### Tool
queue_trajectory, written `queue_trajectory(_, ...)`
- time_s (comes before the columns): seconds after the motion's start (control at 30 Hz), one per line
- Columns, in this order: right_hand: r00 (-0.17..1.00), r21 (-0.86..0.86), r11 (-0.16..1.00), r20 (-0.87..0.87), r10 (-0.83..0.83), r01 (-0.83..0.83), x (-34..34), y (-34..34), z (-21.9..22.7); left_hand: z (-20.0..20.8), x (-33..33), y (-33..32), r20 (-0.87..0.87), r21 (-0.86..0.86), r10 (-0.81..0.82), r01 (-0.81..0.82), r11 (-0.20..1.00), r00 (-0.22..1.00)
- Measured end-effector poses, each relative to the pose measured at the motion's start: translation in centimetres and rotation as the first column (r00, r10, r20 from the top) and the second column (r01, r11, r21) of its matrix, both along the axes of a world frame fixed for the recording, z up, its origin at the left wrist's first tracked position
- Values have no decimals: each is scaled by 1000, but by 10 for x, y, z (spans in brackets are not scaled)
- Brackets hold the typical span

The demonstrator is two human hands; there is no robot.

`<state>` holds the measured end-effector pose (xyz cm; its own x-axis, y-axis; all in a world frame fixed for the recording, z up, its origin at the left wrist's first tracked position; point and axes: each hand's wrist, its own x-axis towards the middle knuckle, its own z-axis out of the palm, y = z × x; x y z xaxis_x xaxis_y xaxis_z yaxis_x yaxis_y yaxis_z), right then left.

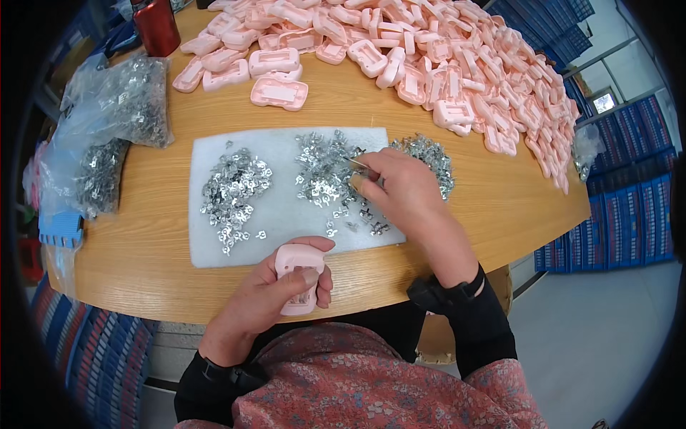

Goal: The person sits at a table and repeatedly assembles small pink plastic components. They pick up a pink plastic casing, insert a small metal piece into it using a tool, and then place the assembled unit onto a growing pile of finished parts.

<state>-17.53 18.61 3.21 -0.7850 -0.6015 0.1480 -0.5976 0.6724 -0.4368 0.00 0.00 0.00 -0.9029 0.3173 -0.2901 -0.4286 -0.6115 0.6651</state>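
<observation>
My left hand [250,307] is closed around a pale pink plastic casing [299,257], held upright near the table's front edge with the thumb across its recess. Over the white foam mat [282,225], my right hand [414,189] pinches slim metal tweezers [361,164], largely hidden by the fingers. Their tips are at the middle pile of small silvery metal contact clips [321,171]. Another pile of clips [236,193] lies on the mat's left part. A third heap [436,161] sits past the right hand, at the mat's right edge, partly covered by that hand.
A large mound of pink casings [443,57] spreads across the table's back and right, with a single casing [279,93] at its near side. Clear bags of metal parts [132,100] lie at left, beside a red bottle [155,28]. Blue racks [629,186] stand at right.
</observation>
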Motion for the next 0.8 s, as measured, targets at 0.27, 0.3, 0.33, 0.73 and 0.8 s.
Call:
queue_trajectory(0.27, 955, 36, 997, 290, -69, 61, 7, 30, 27, -3, -3, 11, -14, 35, 13, -13, 999, 1000)
queue_trajectory(0.3, 944, 43, 997, 321, -74, 63, 9, 35, 28, -3, -3, 10, -14, 29, 10, -9, 1000, 1000)
queue_trajectory(0.33, 933, 50, 997, 352, -78, 64, 10, 39, 29, -3, -2, 10, -13, 24, 7, -7, 1000, 1000)
queue_trajectory(0.73, 1000, -20, 1000, 8, 13, -13, -6, 9, 8, 0, -2, 6, -15, -23, 7, -8, 1000, 1000)
queue_trajectory(0.8, 998, 33, 999, -49, 39, -37, -8, 0, 5, 1, -2, 5, -10, -25, 4, -4, 1000, 1000)
